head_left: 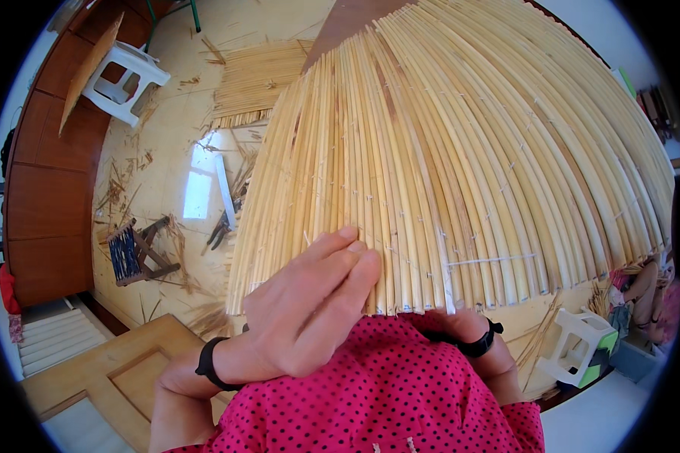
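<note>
A large mat of pale straw-coloured reeds (431, 166) stretches in front of me, its sticks side by side and bound by rows of thin white thread. My left hand (310, 298) rests on top near its close edge, fingers bent and pressed together at the tips. What they pinch, if anything, is hidden. A short white thread end (307, 238) stands up beside these fingers. Further right, a white thread (491, 260) lies across the reeds and a white strip hangs over the edge. My right hand (461, 323) reaches beneath the mat's edge, so its fingers are hidden.
A smaller reed mat (253, 79) lies on the floor, with scattered reed scraps, pruning shears (219, 230) and a folding stool (140, 253) at the left. White plastic stools (125, 79) stand by the brown cabinet (49, 219) and at lower right. Another person sits at far right.
</note>
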The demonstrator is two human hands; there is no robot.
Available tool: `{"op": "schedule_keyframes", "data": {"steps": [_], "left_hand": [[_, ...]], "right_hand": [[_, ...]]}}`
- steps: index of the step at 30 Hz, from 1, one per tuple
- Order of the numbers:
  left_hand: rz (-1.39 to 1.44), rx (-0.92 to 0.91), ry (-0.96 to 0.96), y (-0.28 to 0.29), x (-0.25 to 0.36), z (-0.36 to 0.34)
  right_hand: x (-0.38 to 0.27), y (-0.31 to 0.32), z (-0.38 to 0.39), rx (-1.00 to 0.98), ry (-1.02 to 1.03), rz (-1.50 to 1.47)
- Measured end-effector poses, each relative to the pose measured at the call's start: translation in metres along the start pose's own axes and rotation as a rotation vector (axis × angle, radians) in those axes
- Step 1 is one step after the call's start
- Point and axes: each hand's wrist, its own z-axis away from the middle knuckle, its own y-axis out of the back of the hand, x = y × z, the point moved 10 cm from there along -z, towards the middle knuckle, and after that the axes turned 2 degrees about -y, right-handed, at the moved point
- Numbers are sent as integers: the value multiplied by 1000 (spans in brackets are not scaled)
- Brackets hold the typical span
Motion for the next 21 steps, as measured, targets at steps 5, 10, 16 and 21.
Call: {"op": "schedule_keyframes", "data": {"steps": [5,10,16,21], "left_hand": [[35,7,11,-8,-13,0],[18,52,16,-12,-22,-1],[54,45,-7,-12,-24,-6],[41,63,19,-11,-26,-8]], "right_hand": [[10,5,-7,-4,-112,-91],[17,6,-16,-16,-175,-130],[21,7,-18,-19,-225,-148],[25,7,-20,-24,-264,-161]]}}
